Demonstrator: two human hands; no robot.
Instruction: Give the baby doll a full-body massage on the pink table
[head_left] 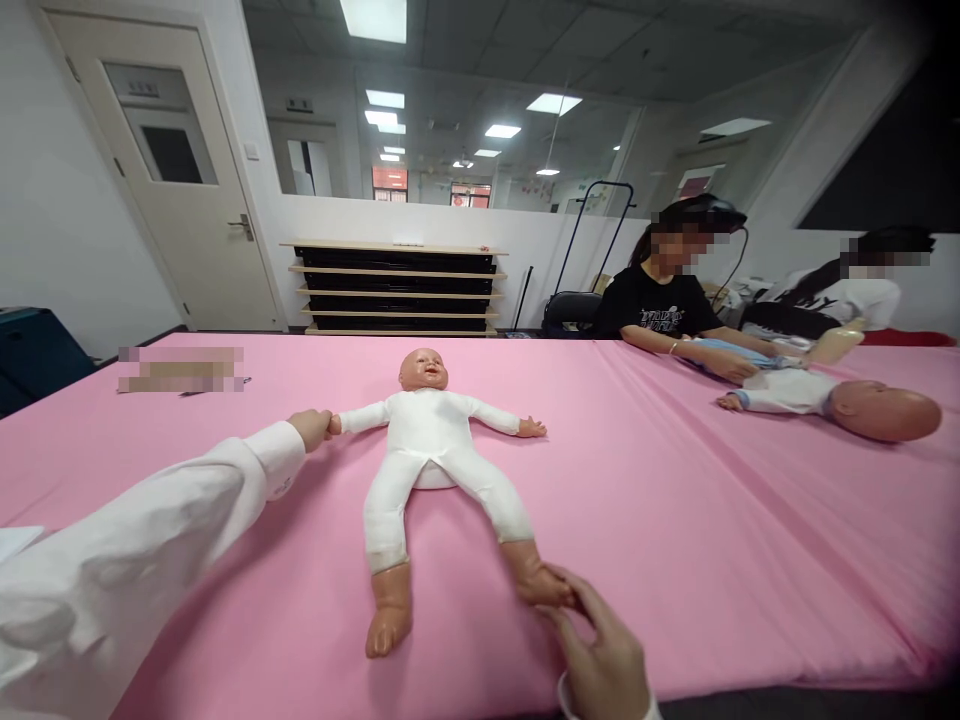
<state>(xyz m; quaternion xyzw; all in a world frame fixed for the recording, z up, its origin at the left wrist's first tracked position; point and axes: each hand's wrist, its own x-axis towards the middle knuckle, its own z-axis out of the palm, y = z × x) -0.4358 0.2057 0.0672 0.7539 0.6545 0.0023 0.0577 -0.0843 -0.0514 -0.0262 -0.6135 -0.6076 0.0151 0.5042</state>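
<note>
A baby doll point(429, 425) with a white cloth body lies on its back on the pink sheet, head away from me, arms and legs spread. My left hand point(310, 430), in a white sleeve, is closed around the doll's hand on the left side; its fingers are partly hidden. At the lower right, my right hand point(600, 645) pinches the toes of the doll's foot point(536, 575) between thumb and fingers. The other foot point(390, 610) rests on the sheet, untouched. The doll's free hand point(532, 428) lies palm up to the right.
A pink sheet point(675, 540) covers the wide table. On the right, a co-worker point(664, 290) in a black shirt handles a second doll point(877, 408); another person point(832, 290) sits beyond. A blurred-out item point(180, 370) lies at the far left. Stacked boards point(397, 290) stand behind.
</note>
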